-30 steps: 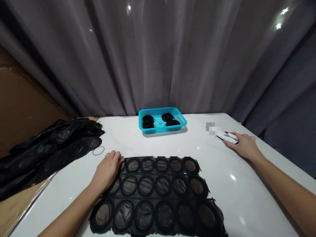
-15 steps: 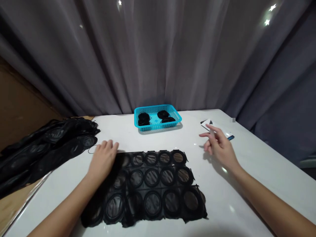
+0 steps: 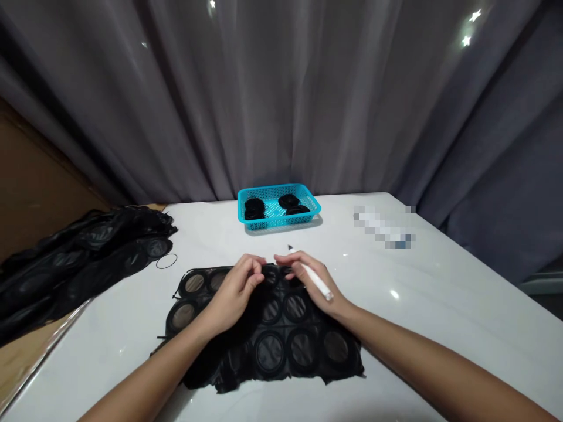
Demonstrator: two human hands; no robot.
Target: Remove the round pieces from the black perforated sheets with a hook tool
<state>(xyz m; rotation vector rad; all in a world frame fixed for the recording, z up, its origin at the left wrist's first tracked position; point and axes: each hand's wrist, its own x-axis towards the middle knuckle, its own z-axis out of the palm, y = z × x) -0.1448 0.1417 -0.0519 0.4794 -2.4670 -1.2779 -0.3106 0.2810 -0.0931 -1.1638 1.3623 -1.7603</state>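
Note:
A black sheet (image 3: 248, 346) with rows of round rings in it lies on the white table. Over its far edge is my left hand (image 3: 235, 290), thumb and fingers pinched together; whatever they may grip is too small to make out. Just to the right, my right hand (image 3: 314, 278) is closed around a slim white pen-like tool (image 3: 317, 282). Its dark tip points away from me, its white end towards me. Both hands hide part of the upper rows of rings, and their fingertips are close but apart.
A turquoise basket (image 3: 281, 221) at the back holds several bundles of black rings. More black ringed material (image 3: 88, 252) is heaped at the left. A thin black loop (image 3: 166, 261) lies beside it. At the right is a blurred white and blue item (image 3: 382, 228).
My right hand has come left from the far right, over the sheet. My left hand has moved right along the far edge, uncovering the sheet's left corner and the thin loop.

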